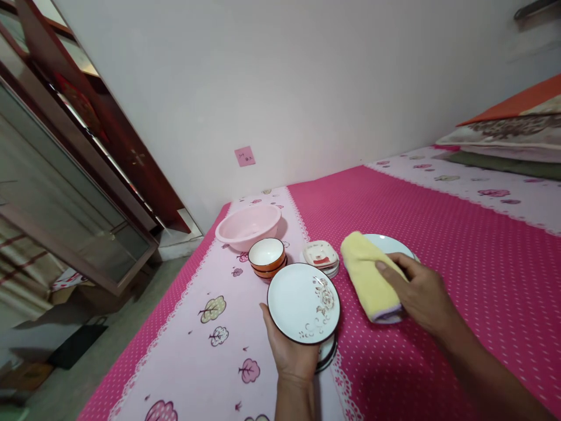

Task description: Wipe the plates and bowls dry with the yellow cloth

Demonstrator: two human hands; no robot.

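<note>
Pink bed (394,199); basin (249,227) at 11 o'clock from plate (302,303), which L hand (290,354) holds from below, thumb by rim, over bed. R hand (423,295) pinches cloth (370,275) at 2 o'clock, off plate. Bowls (266,256) 11 o'clock, nearer. Prob. mid-job; done vs. left: can't tell.

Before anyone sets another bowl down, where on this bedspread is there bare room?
The pale strip is free left of the orange bowls and left hand, nearer than the pink basin. The magenta section is free from the white plate behind the yellow cloth back to the wall. It is crowded around the bowls, small dishes and held flowered plate.
</note>
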